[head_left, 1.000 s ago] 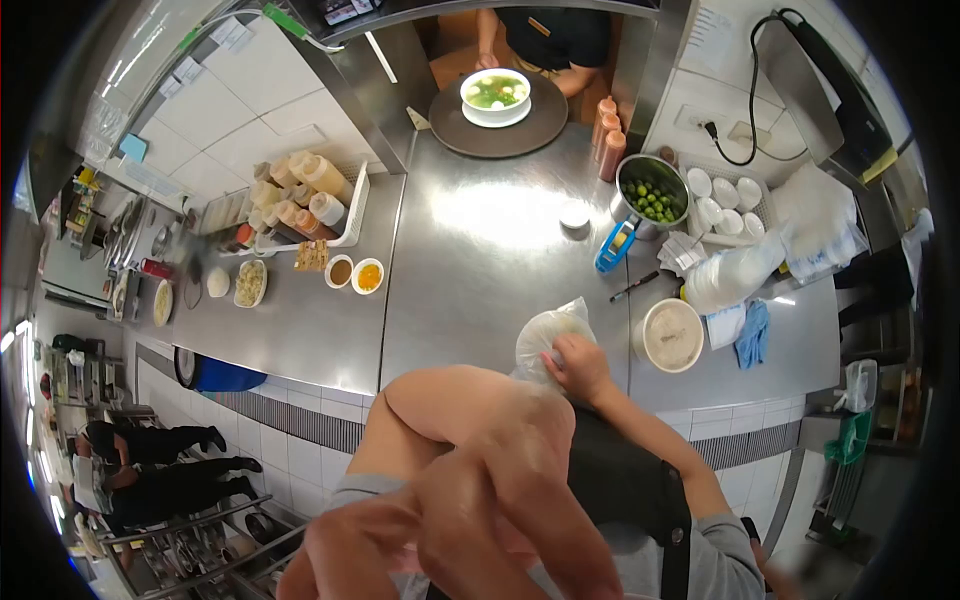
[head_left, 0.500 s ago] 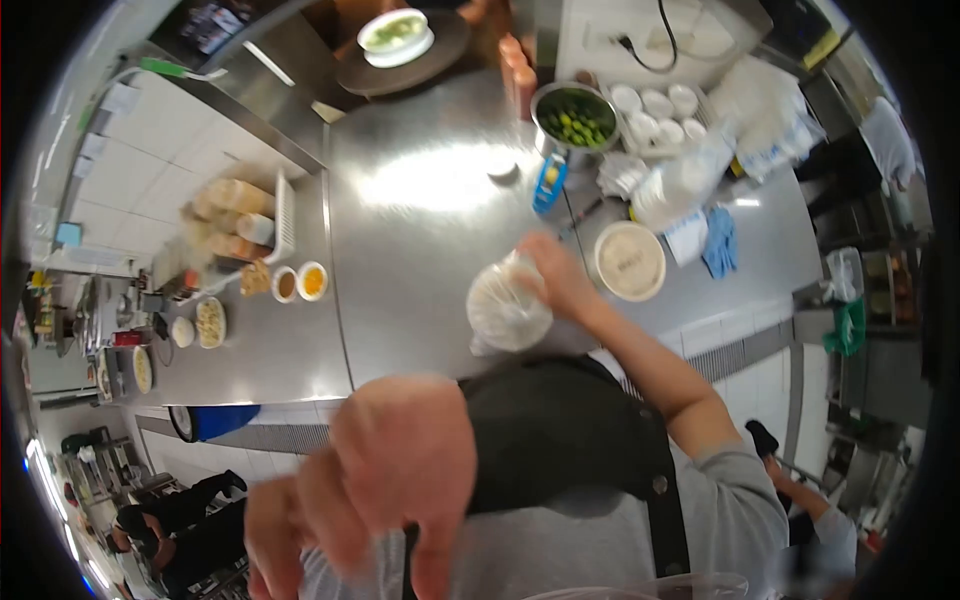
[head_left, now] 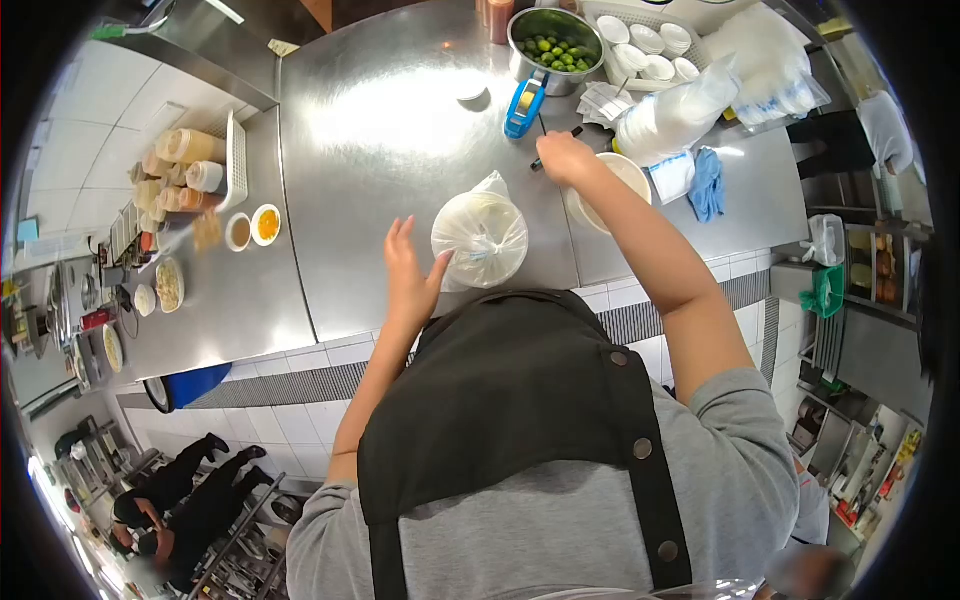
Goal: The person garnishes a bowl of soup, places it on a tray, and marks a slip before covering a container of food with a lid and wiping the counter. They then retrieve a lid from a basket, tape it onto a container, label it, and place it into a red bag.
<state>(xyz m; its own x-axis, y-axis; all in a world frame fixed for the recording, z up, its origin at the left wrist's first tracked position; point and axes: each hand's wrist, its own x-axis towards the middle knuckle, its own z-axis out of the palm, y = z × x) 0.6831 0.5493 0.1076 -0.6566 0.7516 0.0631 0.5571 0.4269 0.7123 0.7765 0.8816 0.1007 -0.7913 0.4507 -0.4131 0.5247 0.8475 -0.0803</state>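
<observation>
A round container wrapped in a knotted clear plastic bag (head_left: 482, 238) stands near the front edge of the steel counter. Just left of it is my left hand (head_left: 412, 275), fingers apart, the thumb reaching toward the bag. My right hand (head_left: 566, 160) is closed on a black marker (head_left: 541, 163) lying by the counter's seam. Under my right forearm, a white round tub (head_left: 628, 178) is partly hidden. The blue tape dispenser (head_left: 525, 105) sits just beyond my right hand, beside a metal pot of green limes (head_left: 562, 52).
White cups (head_left: 655, 50) fill a basket at the back right, near stacked plastic tubs (head_left: 672, 112) and a blue cloth (head_left: 707, 185). Sauce bottles (head_left: 190, 148), two small bowls (head_left: 266, 225) and a bowl of pale food (head_left: 170, 284) are on the left. People (head_left: 190, 510) are at the lower left.
My right hand has left the bagged container and moved up and right to the marker. My left hand has moved forward from near the camera to beside the bag. The view has shifted.
</observation>
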